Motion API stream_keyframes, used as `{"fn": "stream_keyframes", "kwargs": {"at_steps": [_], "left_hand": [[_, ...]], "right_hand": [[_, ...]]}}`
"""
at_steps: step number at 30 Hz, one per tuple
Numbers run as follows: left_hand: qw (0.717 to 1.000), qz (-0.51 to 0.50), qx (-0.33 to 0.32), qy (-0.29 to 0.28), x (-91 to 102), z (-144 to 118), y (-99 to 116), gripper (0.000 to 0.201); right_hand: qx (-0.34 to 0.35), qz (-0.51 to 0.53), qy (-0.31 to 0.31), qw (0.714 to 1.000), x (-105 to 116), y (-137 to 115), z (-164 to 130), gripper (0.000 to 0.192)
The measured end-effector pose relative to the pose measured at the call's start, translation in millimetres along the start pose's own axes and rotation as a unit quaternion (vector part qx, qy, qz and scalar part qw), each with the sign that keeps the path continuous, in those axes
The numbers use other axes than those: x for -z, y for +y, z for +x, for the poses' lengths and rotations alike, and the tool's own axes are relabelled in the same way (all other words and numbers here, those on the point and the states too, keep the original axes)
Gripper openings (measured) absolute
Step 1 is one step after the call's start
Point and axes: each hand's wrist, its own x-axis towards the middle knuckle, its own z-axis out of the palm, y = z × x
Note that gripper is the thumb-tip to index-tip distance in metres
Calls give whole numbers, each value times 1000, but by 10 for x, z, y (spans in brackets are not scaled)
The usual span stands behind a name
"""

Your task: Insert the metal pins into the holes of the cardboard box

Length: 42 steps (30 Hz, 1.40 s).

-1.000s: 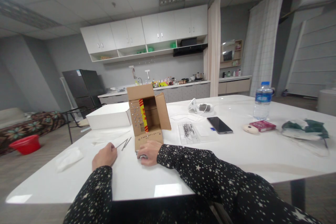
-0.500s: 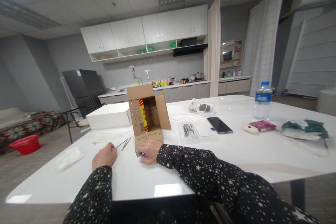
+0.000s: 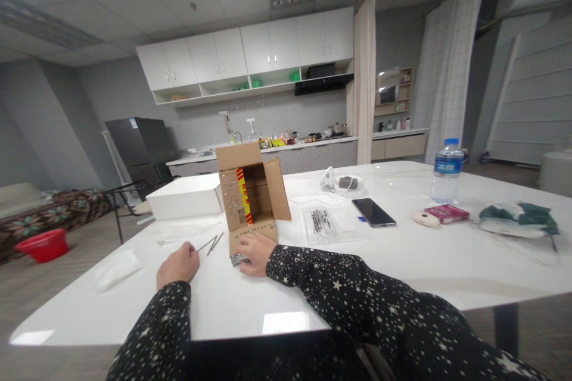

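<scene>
At the near edge of the white table (image 3: 402,262), just in front of the cardboard box (image 3: 251,196), the right hand (image 3: 255,253) is laid palm down with its fingers curled over a small bundle of thin metal pieces (image 3: 238,259), which is pressed against the table top at the foot of the box's near flap; the grip is closed on that bundle, though how firmly cannot be told. To the left, the left hand (image 3: 177,265) is held in a loose fist on the table, and whether anything is pinched in it cannot be told; two thin metal rods (image 3: 213,244) lie just beyond its knuckles, apart from the fingers. The step in hand is judged to be the gathering of the metal pieces beside the box, whose open side is turned toward the hands and whose left panel and near flap are dotted with small holes. For the next move, a single piece would have to be separated from the bundle and steadied, and care would be called for so that the rest is not scattered. Farther right, a clear tray of similar pieces (image 3: 320,221) and a dark phone (image 3: 373,212) are seen; a white box (image 3: 185,196) stands behind to the left, and a water bottle (image 3: 447,171) stands far right.
</scene>
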Motion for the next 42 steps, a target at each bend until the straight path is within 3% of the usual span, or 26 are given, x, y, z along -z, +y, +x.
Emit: {"fn": "stream_keyframes", "kwargs": {"at_steps": [22, 42], "left_hand": [[1000, -6, -2, 8, -22, 8, -8, 30], [1000, -10, -4, 5, -55, 32, -34, 31]], "right_hand": [[5, 15, -36, 999, 39, -17, -1, 23], [14, 11, -28, 999, -21, 10, -2, 20]]}}
